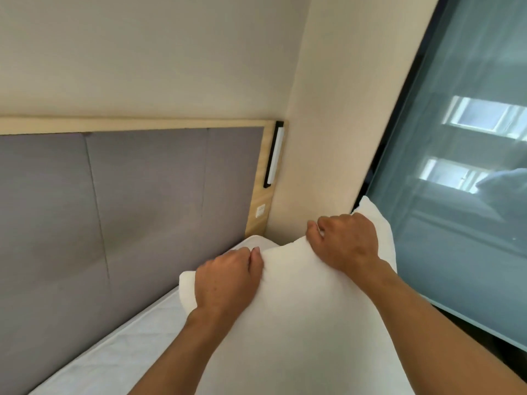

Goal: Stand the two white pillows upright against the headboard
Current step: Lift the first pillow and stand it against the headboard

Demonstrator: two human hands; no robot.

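Observation:
A white pillow (296, 309) is held up in front of me over the right end of the bed. My left hand (225, 280) pinches its top edge near the left corner, and my right hand (345, 240) grips the top edge near the right corner. The grey padded headboard (128, 209) with a light wood frame stands to the left behind it, apart from the pillow. Only one pillow shows; the second is out of view.
The white quilted mattress (114, 346) runs along the foot of the headboard. A black-and-white light fixture (274, 153) is on the headboard's right post. A cream wall (328, 138) and a glass panel (456, 195) close in on the right.

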